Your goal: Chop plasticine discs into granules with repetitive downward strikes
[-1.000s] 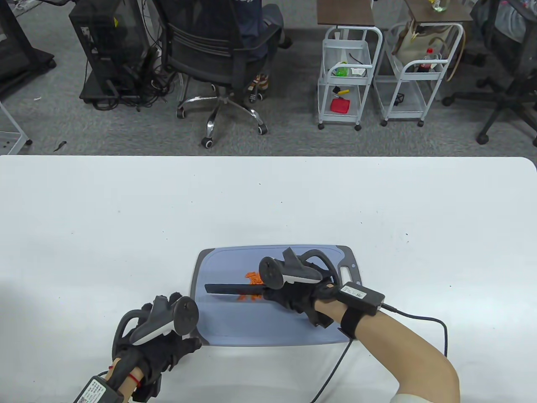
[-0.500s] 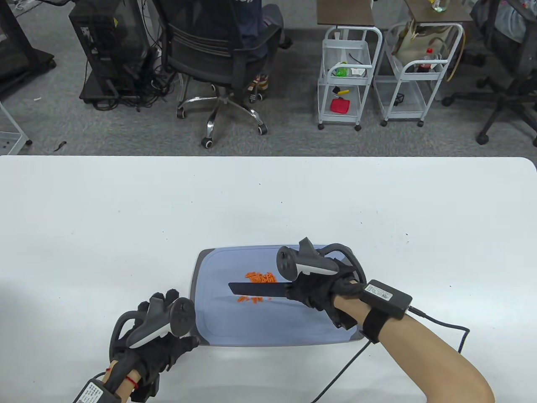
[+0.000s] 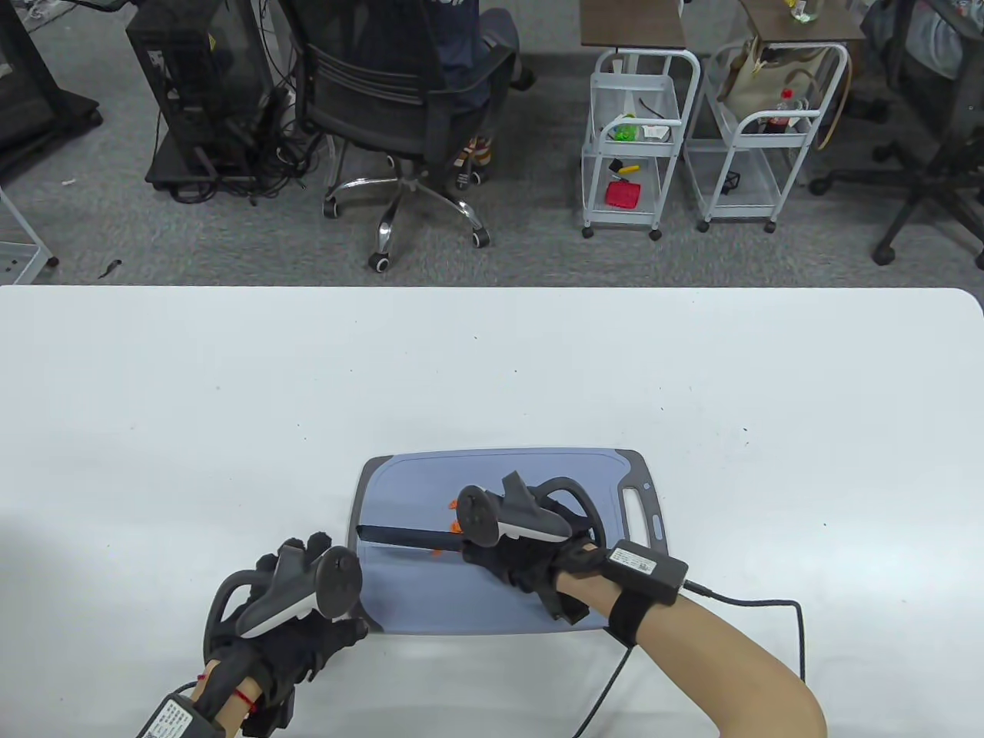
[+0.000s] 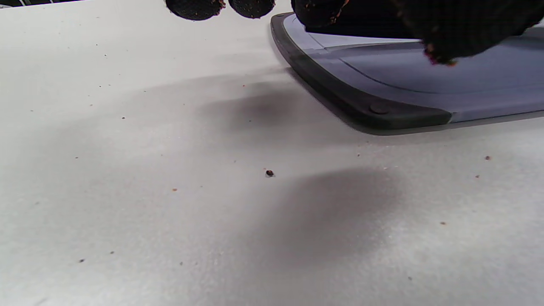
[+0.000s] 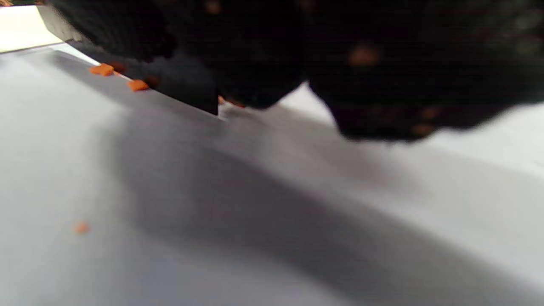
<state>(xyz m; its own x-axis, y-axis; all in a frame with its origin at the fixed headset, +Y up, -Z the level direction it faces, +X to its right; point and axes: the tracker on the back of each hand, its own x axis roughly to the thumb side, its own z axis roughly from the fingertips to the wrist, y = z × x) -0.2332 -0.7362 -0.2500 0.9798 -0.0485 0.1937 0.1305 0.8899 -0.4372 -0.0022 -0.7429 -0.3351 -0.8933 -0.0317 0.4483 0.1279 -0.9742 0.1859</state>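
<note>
A blue-grey cutting board lies near the table's front edge. Orange plasticine bits lie on it, mostly hidden under my right hand; a few show in the right wrist view. My right hand grips the handle of a black knife, whose blade points left, low over the board. The blade also shows in the right wrist view. My left hand rests on the board's front left corner, fingers on the board, holding nothing.
The white table stretches far around the board, with small crumbs on it by the corner. The board's handle slot is at its right end. A cable trails from my right wrist. Chairs and carts stand beyond the table.
My right hand and the knife swung right half a second ago, then came back left and down; the blade now covers more of the orange bits. My left hand stayed at the board's corner.
</note>
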